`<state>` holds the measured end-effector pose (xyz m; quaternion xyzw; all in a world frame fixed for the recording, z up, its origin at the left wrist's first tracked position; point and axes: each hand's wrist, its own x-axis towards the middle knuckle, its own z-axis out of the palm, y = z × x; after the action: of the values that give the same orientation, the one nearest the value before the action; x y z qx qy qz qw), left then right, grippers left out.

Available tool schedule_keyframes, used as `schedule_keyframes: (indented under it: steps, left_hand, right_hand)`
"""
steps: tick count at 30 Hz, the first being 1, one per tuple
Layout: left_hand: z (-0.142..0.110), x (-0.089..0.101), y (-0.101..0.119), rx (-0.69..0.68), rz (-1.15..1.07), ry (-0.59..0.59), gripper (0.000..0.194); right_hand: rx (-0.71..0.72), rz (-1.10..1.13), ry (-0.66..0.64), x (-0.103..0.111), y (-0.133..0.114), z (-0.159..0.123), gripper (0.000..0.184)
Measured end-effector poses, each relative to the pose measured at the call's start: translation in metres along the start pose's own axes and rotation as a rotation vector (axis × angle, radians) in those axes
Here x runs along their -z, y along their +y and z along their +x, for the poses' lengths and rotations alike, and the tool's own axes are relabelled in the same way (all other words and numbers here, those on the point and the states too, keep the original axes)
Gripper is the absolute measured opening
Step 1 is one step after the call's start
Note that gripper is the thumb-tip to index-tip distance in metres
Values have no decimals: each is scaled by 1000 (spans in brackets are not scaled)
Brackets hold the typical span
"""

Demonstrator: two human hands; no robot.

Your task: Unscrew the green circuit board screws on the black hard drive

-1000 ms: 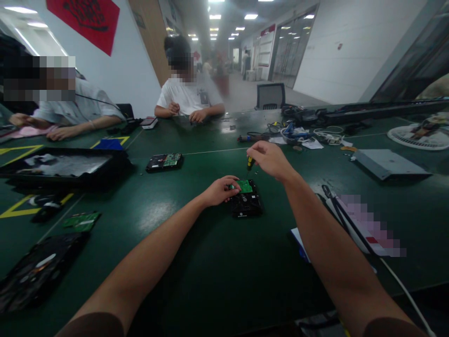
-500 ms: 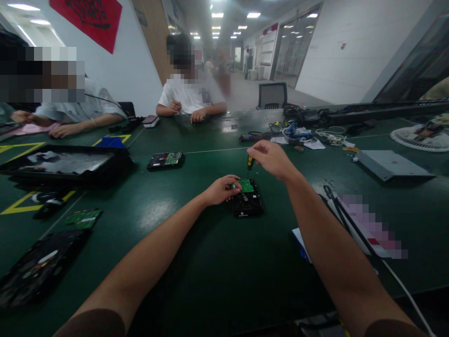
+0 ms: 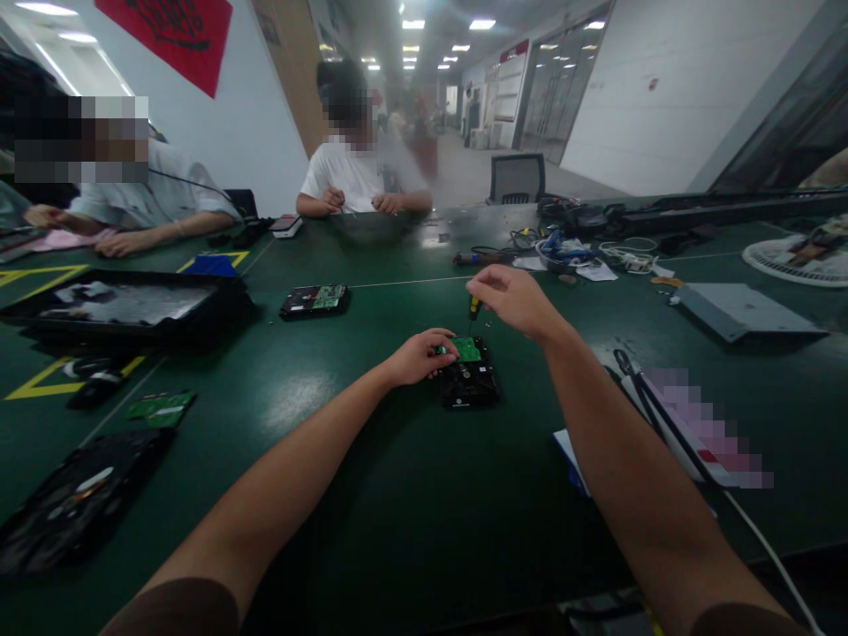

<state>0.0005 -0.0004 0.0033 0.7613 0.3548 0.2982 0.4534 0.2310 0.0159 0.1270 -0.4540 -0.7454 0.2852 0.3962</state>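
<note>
A black hard drive (image 3: 469, 384) with a green circuit board (image 3: 468, 350) on its far half lies on the dark green table in front of me. Gripping the drive's left edge is my left hand (image 3: 427, 355), its thumb and fingers bent over the board's left side. My right hand (image 3: 504, 296) pinches the top of a small yellow and black screwdriver (image 3: 474, 308), held upright above the board's far edge. The screwdriver's thin tip points down at the board; whether it touches a screw is too small to tell.
Another hard drive (image 3: 315, 301) lies farther left. Near my left forearm are a loose circuit board (image 3: 161, 408) and a larger black drive (image 3: 83, 499). A black tray (image 3: 125, 309) stands behind them. Cables (image 3: 564, 251) and a grey metal case (image 3: 748, 311) lie right. Two people sit across the table.
Both my hands stay in place on the hard drive and the screwdriver. The view shifts slightly. The hand of the person opposite has lifted a little.
</note>
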Motion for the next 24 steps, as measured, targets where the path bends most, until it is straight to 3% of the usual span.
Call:
schedule_keyframes:
  steps: [3, 13, 18, 24]
  left_hand:
    - [0, 0, 0, -3, 6, 8, 22]
    - [-1, -1, 2, -7, 5, 8, 22]
    - [0, -1, 1, 4, 10, 6, 25]
    - [0, 0, 0, -6, 3, 6, 24]
  right_hand:
    - [-34, -12, 50, 0, -1, 0, 24]
    - [60, 114, -102, -3, 4, -1, 25]
    - [167, -154, 77, -7, 8, 0, 27]
    - [253, -254, 129, -11, 9, 0, 25]
